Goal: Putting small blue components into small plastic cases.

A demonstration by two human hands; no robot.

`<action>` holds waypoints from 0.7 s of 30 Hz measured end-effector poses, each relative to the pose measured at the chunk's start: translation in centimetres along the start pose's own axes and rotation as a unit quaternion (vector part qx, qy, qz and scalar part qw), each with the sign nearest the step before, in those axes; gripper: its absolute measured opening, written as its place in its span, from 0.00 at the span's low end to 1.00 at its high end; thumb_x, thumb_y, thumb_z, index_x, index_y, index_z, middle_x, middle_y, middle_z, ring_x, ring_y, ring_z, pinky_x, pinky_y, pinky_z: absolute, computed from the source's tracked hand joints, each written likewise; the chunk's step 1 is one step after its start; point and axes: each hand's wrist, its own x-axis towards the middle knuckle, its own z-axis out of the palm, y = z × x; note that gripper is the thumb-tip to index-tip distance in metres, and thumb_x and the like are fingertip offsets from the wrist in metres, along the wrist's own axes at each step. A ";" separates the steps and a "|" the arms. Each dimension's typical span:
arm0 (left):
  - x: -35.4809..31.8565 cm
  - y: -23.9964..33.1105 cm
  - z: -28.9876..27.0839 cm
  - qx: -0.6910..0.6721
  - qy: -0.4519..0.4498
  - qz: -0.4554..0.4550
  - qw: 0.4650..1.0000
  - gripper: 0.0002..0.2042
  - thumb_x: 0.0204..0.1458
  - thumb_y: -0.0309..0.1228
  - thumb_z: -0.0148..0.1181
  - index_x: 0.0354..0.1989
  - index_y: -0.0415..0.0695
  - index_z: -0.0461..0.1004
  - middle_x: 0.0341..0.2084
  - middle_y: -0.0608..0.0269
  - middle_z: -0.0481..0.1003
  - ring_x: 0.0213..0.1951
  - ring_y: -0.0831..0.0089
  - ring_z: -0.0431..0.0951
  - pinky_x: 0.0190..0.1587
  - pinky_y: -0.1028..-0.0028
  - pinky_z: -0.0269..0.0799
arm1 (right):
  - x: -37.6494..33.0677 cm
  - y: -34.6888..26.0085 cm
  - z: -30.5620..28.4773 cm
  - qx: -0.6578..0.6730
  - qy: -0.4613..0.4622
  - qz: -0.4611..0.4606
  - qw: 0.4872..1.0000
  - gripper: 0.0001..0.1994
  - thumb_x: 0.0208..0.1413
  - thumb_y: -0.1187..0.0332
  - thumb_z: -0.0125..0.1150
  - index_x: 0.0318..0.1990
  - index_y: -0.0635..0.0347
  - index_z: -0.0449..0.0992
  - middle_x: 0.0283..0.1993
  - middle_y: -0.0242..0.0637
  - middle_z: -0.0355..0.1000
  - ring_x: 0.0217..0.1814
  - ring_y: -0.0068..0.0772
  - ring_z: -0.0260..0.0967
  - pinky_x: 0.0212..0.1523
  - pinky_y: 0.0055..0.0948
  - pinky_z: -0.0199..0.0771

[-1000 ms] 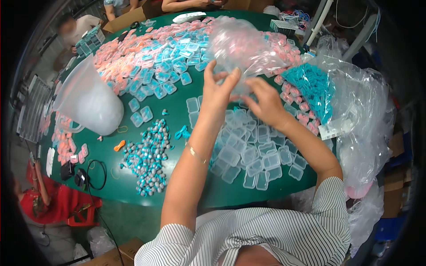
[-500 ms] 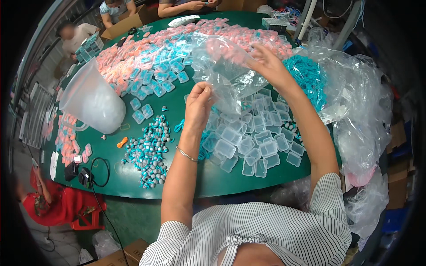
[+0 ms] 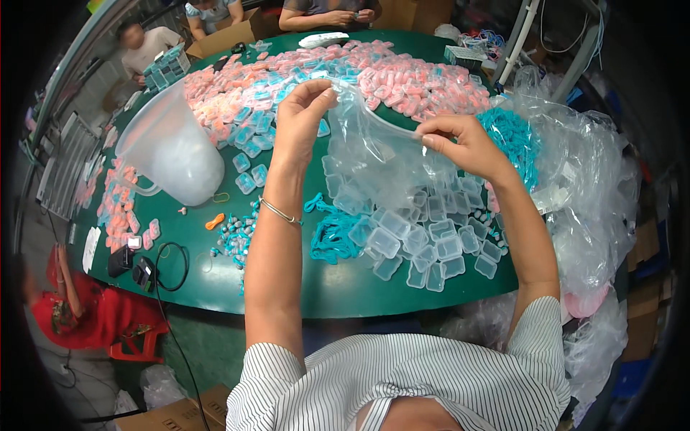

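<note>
A clear plastic bag (image 3: 381,154) hangs stretched between my two hands above the table. My left hand (image 3: 303,115) pinches its upper left corner between thumb and fingers. Lower down, my right hand (image 3: 463,144) has the right end of the bag's rim in a similar pinch. Beneath the bag lies a pile of clear open plastic cases (image 3: 431,248), partly seen through the film. Teal cords (image 3: 334,235) sit left of these cases. Small grey-and-teal pieces (image 3: 236,238) are partly hidden behind my left forearm.
Pink cases (image 3: 424,90) and blue cases (image 3: 248,147) cover the far table. A translucent pitcher (image 3: 188,165) lies tipped at left, near an orange cord bundle (image 3: 215,221) and black adapter (image 3: 144,271). Teal cords (image 3: 510,136) and crumpled plastic bags (image 3: 589,172) flank the right. Co-workers sit around.
My left hand has risen up and left with its bag corner. My right hand, open against the bag before, has come down and now pinches the rim. The view has shifted slightly.
</note>
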 end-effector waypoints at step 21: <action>2.3 -0.3 -1.8 -0.008 0.060 0.088 0.994 0.08 0.53 0.28 0.65 0.37 0.36 0.79 0.28 0.67 0.77 0.31 0.82 0.72 0.36 0.81 0.68 | 0.3 -2.2 0.7 -0.195 0.091 0.004 0.977 0.12 0.55 0.65 0.61 0.27 0.67 0.78 0.17 0.28 0.65 0.22 0.16 0.57 0.23 0.25 0.57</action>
